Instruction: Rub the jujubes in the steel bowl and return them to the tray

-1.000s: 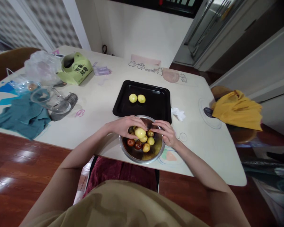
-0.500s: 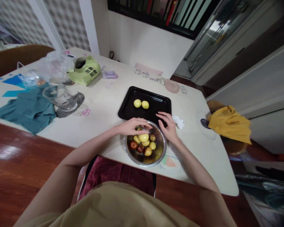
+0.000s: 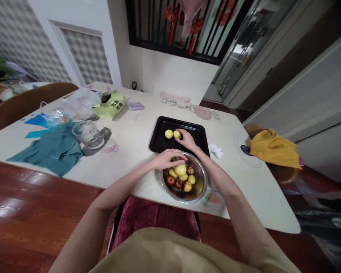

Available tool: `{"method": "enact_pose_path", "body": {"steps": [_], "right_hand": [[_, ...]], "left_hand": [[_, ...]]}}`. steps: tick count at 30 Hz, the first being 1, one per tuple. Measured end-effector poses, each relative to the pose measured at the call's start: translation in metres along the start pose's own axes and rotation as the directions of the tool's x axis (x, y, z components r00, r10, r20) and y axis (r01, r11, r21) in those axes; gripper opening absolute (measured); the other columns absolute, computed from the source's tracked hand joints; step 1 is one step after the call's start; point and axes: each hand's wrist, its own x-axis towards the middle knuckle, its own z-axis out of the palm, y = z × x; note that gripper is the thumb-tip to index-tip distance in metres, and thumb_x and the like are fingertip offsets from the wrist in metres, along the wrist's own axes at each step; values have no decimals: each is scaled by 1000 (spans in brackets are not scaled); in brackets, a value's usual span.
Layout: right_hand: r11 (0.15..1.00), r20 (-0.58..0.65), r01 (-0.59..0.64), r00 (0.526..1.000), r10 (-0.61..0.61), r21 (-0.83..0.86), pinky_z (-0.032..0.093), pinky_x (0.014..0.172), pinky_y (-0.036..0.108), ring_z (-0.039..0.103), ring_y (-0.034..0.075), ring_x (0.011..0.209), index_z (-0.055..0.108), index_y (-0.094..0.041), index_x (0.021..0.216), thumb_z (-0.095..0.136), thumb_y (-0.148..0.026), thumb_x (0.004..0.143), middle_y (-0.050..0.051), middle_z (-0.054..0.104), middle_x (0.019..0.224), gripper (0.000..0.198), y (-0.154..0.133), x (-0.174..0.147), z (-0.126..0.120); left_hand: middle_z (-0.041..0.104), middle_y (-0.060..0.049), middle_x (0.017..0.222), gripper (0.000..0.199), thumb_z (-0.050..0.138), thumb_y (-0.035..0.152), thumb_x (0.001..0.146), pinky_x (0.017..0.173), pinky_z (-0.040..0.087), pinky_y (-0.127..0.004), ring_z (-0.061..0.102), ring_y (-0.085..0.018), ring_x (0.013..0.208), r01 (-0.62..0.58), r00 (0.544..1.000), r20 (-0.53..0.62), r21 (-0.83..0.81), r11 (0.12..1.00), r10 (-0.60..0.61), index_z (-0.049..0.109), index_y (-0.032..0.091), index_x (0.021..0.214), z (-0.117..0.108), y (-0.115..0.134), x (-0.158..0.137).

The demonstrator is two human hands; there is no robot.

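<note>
My left hand (image 3: 169, 158) curves over the metal bowl (image 3: 202, 187), its fingers closed on a large yellow round fruit (image 3: 180, 169) above the pile. Beneath it in the bowl lie several more yellow fruits (image 3: 191, 179) and dark red-brown ones (image 3: 170, 180). My right hand (image 3: 187, 140) reaches over the black tray (image 3: 158, 142), with thumb and fingers at the right side of a yellow fruit (image 3: 177, 134). Just left of that fruit, touching or nearly so, sits another yellow fruit (image 3: 168, 134).
A crumpled white tissue (image 3: 216, 151) lies right of the tray. Leftward on the table (image 3: 130, 151) are a glass jug (image 3: 89, 135) on its side, a teal cloth (image 3: 53, 151), a green tissue box (image 3: 112, 105) and plastic bags (image 3: 79, 102). A yellow cloth (image 3: 274, 148) hangs over a chair.
My right hand has moved from beside the bowl's rim forward and left to a fruit in the tray. My left hand stays over the bowl. The view has tilted up.
</note>
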Motion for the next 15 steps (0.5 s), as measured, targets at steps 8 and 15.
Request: {"method": "enact_pose_path", "body": {"steps": [8, 15], "right_hand": [[998, -174, -49, 983, 53, 26, 62, 92, 45, 71, 28, 109, 68, -20, 134, 72, -34, 86, 15, 73, 134, 50, -23, -39, -40], [992, -370, -122, 921, 125, 32, 63, 79, 42, 73, 30, 105, 68, -21, 133, 74, -44, 87, 14, 76, 130, 53, -68, -146, -78]], "left_hand": [[78, -11, 104, 35, 54, 41, 108, 91, 55, -34, 73, -21, 96, -49, 999, -1, 77, 996, 49, 80, 17, 110, -1, -2, 0], [78, -11, 101, 35, 54, 38, 107, 91, 54, -35, 72, -22, 96, -95, 994, -50, 118, 988, 102, 80, 16, 106, -1, -4, -1]]}}
